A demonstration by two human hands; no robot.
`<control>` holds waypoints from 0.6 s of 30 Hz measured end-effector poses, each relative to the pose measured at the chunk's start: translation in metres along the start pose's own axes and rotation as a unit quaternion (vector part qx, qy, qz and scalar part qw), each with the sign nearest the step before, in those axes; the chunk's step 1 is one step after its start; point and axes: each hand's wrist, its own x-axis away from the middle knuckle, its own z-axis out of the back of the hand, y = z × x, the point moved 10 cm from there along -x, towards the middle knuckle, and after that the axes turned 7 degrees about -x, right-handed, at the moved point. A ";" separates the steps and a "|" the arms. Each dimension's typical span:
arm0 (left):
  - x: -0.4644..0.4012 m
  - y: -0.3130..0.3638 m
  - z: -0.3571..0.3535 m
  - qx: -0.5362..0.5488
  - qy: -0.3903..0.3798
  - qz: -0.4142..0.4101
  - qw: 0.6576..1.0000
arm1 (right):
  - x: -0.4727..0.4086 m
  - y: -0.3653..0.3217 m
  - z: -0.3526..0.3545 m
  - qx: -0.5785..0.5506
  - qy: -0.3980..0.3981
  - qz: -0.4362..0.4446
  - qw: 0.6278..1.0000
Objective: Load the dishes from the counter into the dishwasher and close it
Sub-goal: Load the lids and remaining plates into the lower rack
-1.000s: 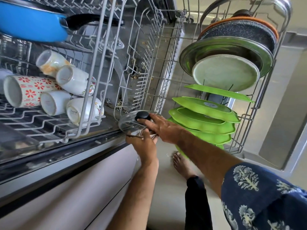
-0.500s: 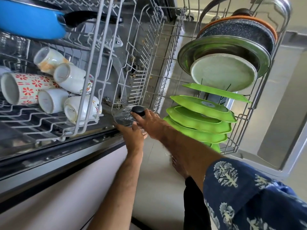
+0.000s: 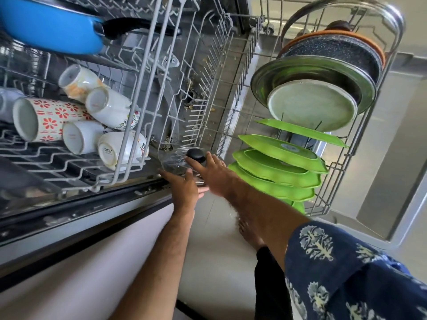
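In the head view, a small glass lid is being set at the near end of the lower rack, steadied from below by the loosely spread left hand and touched near its black knob by the straight fingers of the right hand. Neither hand grips it firmly, so it could be tipped off the tines or slid through onto the floor. Room is limited by the upper rack of mugs on one side and the green plates on the other.

"SISTA" on the upturned base of a white cup in the upper rack.
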 end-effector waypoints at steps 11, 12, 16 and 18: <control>0.021 0.009 0.013 -0.081 0.003 -0.071 0.994 | 0.024 -0.003 0.000 -0.013 0.003 0.014 1.000; 0.025 0.012 0.014 -0.111 0.008 -0.094 0.989 | 0.029 -0.002 0.000 -0.013 0.002 0.013 1.000; 0.052 0.009 0.015 -0.164 -0.028 -0.101 0.981 | 0.059 0.003 0.008 -0.027 0.013 0.005 1.000; 0.070 0.007 0.019 -0.190 -0.053 -0.088 0.976 | 0.081 0.003 0.016 -0.023 0.022 0.005 0.999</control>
